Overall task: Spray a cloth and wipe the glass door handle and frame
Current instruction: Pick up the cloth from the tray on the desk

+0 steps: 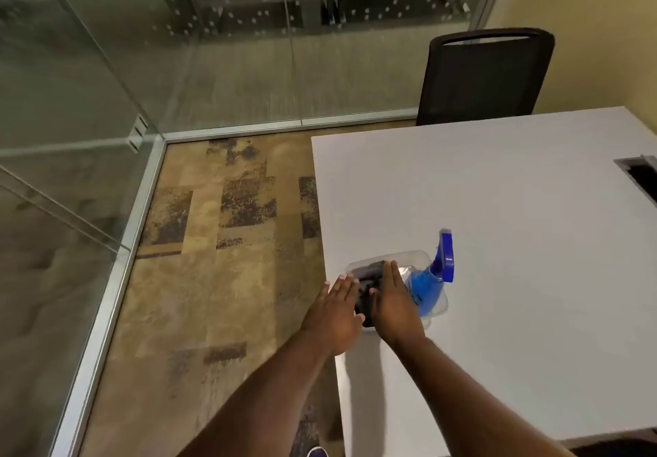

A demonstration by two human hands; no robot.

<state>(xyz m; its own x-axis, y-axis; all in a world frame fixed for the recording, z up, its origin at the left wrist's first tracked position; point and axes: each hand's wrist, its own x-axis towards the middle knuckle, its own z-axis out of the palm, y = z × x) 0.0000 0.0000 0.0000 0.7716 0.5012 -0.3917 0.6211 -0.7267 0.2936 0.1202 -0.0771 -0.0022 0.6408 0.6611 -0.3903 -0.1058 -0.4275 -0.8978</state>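
A clear plastic tray sits near the left front corner of the white table. In it lie a dark folded cloth and a blue spray bottle on its side, nozzle pointing away. My left hand and my right hand are flat with fingers stretched out, one on each side of the cloth and touching it. Neither hand has closed around anything. The glass door with its metal frame stands to the left.
A black mesh office chair stands at the table's far side. Glass walls with a dotted pattern run along the back. A cable cut-out is in the table at the right edge. Patterned carpet lies between table and glass.
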